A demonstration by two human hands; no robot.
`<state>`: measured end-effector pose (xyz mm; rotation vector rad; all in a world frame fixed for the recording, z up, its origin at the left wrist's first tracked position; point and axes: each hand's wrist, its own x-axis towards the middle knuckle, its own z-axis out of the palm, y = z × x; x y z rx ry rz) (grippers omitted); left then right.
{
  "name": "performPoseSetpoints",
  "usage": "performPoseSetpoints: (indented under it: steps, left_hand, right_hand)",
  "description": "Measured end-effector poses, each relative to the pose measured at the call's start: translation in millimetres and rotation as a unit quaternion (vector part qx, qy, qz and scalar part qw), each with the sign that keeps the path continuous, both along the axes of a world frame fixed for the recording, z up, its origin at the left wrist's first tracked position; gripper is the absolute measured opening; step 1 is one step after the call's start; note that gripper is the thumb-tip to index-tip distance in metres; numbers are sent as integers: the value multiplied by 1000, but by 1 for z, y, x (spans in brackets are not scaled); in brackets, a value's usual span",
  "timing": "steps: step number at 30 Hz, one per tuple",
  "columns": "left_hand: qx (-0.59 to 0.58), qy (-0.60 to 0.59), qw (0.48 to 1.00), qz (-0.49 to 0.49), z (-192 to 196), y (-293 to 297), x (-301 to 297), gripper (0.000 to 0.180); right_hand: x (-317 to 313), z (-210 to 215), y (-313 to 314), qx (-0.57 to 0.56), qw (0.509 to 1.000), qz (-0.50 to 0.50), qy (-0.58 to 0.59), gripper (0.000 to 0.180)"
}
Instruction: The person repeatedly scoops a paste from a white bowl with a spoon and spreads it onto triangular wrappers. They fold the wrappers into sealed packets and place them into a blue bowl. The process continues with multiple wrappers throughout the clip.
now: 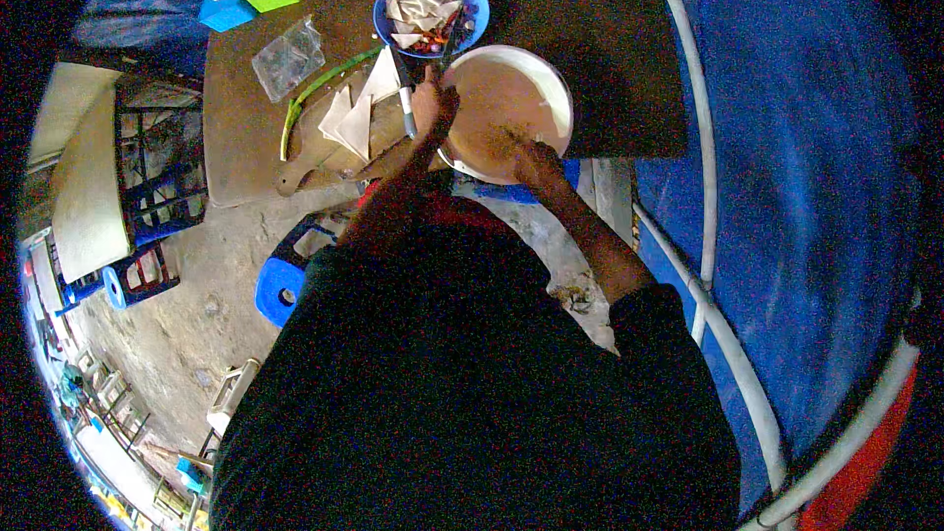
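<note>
While in bowl (506, 108): right hand (531, 159).

A single head-worn fisheye view looks steeply down from above the person's dark torso (472, 383), facing the far table (590, 49). The table sits fairly near; edges bend, and the dark rim probably hides the sides.

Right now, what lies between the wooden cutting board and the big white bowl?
In the head view, a white-handled knife and the left hand lie between the cutting board and the white bowl.
</note>
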<state>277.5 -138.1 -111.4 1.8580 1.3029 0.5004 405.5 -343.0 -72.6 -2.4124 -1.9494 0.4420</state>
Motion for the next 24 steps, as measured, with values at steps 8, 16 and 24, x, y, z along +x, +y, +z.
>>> performPoseSetpoints:
  steps: [8, 16, 24]
  left_hand:
    - [26, 17, 999, -32, 14, -2, -6, 58]
    - [32, -47, 998, 11, 11, -10, -7, 41]
    - [35, -48, 998, 22, 17, -11, -6, 49]
  right_hand:
    - [45, 31, 26, -58, 995, -63, 51, 35]
    - [7, 41, 10, -64, 995, -35, 72, 32]
    - [9, 16, 19, -157, 968, -49, 192, 36]
